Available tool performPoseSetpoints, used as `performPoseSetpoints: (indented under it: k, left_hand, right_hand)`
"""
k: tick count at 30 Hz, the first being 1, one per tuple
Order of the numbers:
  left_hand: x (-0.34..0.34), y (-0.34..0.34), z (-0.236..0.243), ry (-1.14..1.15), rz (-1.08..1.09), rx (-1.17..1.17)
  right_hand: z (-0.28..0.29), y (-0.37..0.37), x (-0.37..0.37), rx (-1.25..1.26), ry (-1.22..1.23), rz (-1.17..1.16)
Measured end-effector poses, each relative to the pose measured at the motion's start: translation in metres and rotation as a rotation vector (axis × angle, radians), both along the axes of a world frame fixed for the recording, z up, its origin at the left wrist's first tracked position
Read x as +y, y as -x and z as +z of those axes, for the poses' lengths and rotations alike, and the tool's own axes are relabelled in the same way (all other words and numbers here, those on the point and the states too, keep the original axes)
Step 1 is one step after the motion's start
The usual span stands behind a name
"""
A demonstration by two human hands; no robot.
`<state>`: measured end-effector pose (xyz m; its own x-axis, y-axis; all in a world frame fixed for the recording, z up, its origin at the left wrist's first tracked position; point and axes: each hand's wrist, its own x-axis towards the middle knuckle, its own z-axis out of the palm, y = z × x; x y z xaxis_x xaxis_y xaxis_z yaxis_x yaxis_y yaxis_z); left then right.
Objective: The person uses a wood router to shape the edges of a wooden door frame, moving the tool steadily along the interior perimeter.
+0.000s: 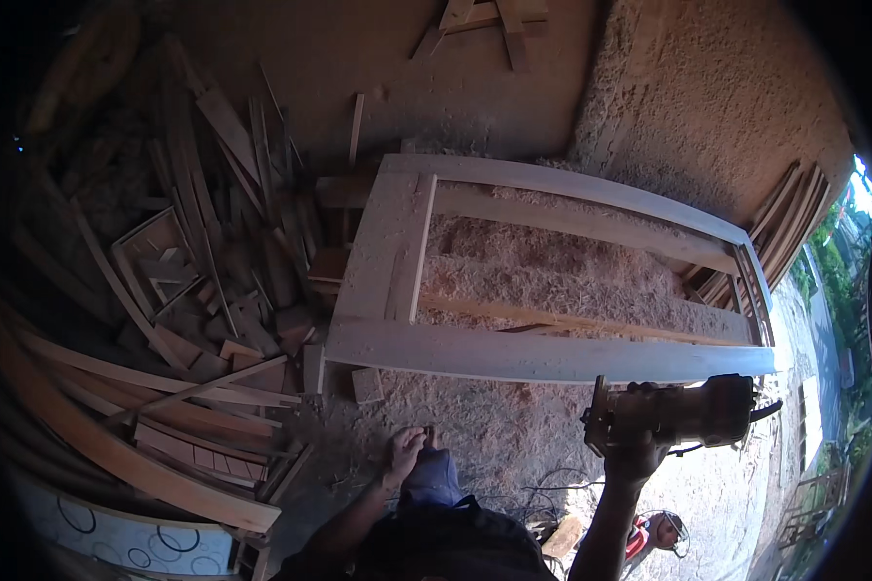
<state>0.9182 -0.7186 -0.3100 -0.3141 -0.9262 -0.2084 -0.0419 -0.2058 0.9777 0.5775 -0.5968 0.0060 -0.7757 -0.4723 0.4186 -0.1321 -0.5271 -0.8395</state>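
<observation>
My right hand [636, 457] grips a corded power tool, which looks like a router [669, 412], from below. The router is held on its side, its flat base turned left and its cord end right. It is in front of the near rail of a pale wooden frame [543, 356]. My left hand [404, 455] is low beside my blue-clad leg [434, 477], apart from the frame. Its fingers are curled, and whether anything is in them is hidden.
Wood shavings [552, 242] lie in and around the frame. Offcuts [174, 271] and long curved boards [136, 431] crowd the left. Boards lean on the rough wall [790, 218] at the far right. A cable [552, 489] lies on the ground; a person [659, 533] is at lower right.
</observation>
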Motion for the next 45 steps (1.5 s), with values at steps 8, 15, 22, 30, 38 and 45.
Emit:
performPoseSetpoints:
  k: [8,15,22,30,38,45]
  left_hand:
    - [-0.148,-0.038,0.065,0.07,0.033,-0.067]
    - [-0.219,-0.044,0.134,0.034,0.214,-0.053]
    - [-0.279,-0.019,0.157,0.277,0.135,-0.133]
    - [-0.345,0.102,0.304,0.467,-0.015,0.04]
    - [-0.465,0.186,0.404,0.689,-0.328,0.09]
    - [-0.591,0.22,0.429,0.615,-0.636,-0.128]
  right_hand:
    - [0.019,0.006,-0.16,-0.096,-0.025,-0.003]
    - [0.022,0.044,-0.254,0.059,-0.001,-0.056]
    - [0.022,0.071,-0.342,0.097,-0.214,0.129]
    - [-0.001,0.086,-0.423,0.212,-0.264,0.369]
    - [-0.017,0.071,-0.508,0.278,-0.281,0.385]
    - [-0.04,0.062,-0.612,0.348,-0.308,0.398]
